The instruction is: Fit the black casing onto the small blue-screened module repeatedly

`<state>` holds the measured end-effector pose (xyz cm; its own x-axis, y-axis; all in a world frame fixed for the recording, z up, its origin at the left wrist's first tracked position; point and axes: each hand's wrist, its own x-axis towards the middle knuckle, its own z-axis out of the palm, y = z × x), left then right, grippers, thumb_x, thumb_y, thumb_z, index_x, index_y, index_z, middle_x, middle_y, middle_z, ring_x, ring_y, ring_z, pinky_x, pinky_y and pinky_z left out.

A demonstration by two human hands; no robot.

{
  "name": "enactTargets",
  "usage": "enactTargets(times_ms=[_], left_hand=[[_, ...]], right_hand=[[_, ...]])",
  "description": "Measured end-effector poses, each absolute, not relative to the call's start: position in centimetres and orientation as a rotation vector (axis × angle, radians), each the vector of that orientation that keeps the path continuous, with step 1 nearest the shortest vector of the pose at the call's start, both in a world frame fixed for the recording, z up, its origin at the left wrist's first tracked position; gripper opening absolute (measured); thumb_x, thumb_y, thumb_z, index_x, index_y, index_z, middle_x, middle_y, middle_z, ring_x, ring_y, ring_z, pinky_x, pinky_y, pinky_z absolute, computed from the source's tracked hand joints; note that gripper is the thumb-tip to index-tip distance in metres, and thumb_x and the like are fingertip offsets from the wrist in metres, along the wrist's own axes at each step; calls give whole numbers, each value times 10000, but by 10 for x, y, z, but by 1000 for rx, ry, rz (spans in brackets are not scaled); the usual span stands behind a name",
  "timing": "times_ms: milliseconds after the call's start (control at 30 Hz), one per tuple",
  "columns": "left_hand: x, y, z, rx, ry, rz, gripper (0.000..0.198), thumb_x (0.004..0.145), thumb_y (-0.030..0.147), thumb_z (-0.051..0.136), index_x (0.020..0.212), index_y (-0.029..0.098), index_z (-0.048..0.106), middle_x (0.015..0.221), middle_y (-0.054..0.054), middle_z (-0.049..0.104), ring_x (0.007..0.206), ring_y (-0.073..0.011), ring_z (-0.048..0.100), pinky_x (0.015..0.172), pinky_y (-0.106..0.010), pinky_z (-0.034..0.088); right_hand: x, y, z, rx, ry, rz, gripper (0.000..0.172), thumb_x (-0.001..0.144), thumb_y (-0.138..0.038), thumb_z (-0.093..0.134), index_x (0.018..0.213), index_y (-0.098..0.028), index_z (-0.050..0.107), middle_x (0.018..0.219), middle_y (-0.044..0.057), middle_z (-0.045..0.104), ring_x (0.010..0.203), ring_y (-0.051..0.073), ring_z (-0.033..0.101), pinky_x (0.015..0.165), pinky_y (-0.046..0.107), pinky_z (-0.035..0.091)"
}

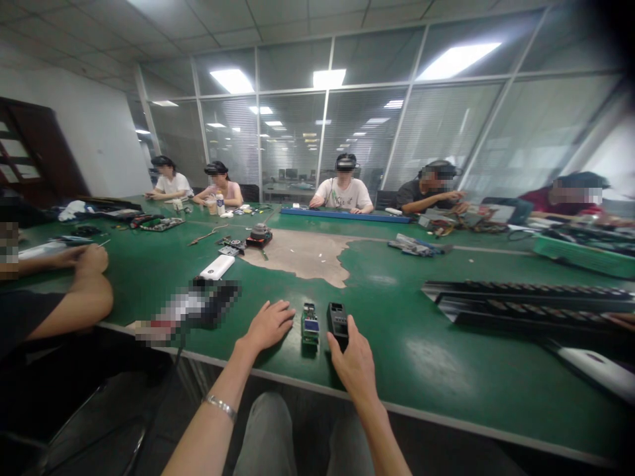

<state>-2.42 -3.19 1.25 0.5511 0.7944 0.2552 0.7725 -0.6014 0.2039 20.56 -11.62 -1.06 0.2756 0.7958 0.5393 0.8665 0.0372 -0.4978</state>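
Note:
A small green circuit board with a dark screen (311, 326) lies on the green table in front of me. To its left my left hand (269, 326) rests on the tabletop, fingers stretched out and holding nothing. On the board's other side is a black plastic casing (338, 320) with openings in its face. My right hand (355, 360) has its thumb and fingers around the near end of this casing, which seems to lie on the table. Part of the casing is hidden behind that hand.
Long black strips (516, 317) lie at the right, near a green basket (585, 256). A white device (218, 267) and an orange-black part (260, 237) sit left of centre. Beyond is a blue bar (342, 215). Several people sit around the table, one close at my left.

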Motion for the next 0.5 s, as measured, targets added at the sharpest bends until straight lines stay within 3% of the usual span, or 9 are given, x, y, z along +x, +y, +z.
enactTargets(times_ms=[233,500], left_hand=[[-16,-44,10,2714,1485,550,380,984,377,346,1331,305,485,1447,-28,448,1362,-210,361,1135,-477,242],[-14,-51,7,2684,1727,675,421,972,385,340,1342,219,453,1452,-101,432,1383,-276,310,1126,-543,217]], right_hand=[[203,-119,-4,-1795,-1490,-38,705,884,-491,441,1396,-11,373,1243,233,582,1120,313,566,940,426,428],[176,-128,39,-1670,-1368,75,714,872,-528,447,1411,-63,382,1343,193,528,1218,289,526,1000,398,406]])
